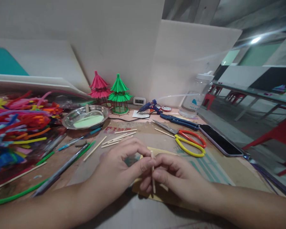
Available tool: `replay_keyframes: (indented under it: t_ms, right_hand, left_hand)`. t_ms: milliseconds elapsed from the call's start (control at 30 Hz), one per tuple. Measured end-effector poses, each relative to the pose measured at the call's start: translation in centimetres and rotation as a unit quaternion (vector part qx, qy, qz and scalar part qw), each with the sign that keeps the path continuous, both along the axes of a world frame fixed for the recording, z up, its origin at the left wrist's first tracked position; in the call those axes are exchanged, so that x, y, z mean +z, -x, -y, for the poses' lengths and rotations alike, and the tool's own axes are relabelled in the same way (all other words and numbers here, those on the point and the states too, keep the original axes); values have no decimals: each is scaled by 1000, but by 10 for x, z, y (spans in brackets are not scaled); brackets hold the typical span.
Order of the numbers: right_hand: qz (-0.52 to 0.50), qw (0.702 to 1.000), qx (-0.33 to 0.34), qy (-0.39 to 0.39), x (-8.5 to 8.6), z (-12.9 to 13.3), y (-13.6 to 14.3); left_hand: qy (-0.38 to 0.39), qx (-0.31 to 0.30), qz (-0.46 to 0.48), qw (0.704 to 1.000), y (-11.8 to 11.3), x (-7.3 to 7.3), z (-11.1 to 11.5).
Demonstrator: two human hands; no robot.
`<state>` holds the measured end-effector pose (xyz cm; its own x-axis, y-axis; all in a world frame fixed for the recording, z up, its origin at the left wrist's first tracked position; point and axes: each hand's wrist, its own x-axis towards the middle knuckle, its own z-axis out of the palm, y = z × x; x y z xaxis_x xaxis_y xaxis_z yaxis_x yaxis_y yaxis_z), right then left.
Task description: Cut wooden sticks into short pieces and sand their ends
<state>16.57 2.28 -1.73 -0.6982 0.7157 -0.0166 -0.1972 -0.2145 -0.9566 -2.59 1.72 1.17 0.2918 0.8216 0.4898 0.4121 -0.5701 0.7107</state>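
Observation:
Between my two hands, low in the middle of the view, a short pale wooden stick [153,183] stands nearly upright. My left hand [127,159] pinches it near the upper end with thumb and forefinger. The fingertips of my right hand [176,173] close on the same stick from the other side. Beneath the hands lies a yellowish card [157,197], partly covered by them. Several similar loose sticks [114,140] rest just beyond my left hand.
Scissors [189,144], blue pliers [180,121] and a phone [220,140] lie at right. Behind are a glue gun [149,106], a water bottle [193,98], green [119,92] and pink [99,86] small pavilions, and a metal dish [68,122]. Colourful pipe cleaners [21,117] fill the left.

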Motion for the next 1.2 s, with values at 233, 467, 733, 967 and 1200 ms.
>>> replay_keyframes:
  t_ms: [233,467,733,967,1200]
  right_hand:
    - [0,1000,-5,-12,3,-4,1]
    - [-10,996,-69,-60,2,-2,-5]
    - [83,880,-181,-432,15,-19,-20]
    - [107,929,-184,-302,23,-35,-25]
    - [85,938,-156,-299,14,-32,-21]
  left_hand:
    - [24,-3,-9,1000,-2,-1,1]
    - [82,37,-5,996,0,0,-7]
    - [187,-10,7,982,0,-9,-15]
    - [82,-70,-62,992,-5,-21,-12]
    - [49,-107,-89,989,-8,-21,-12]
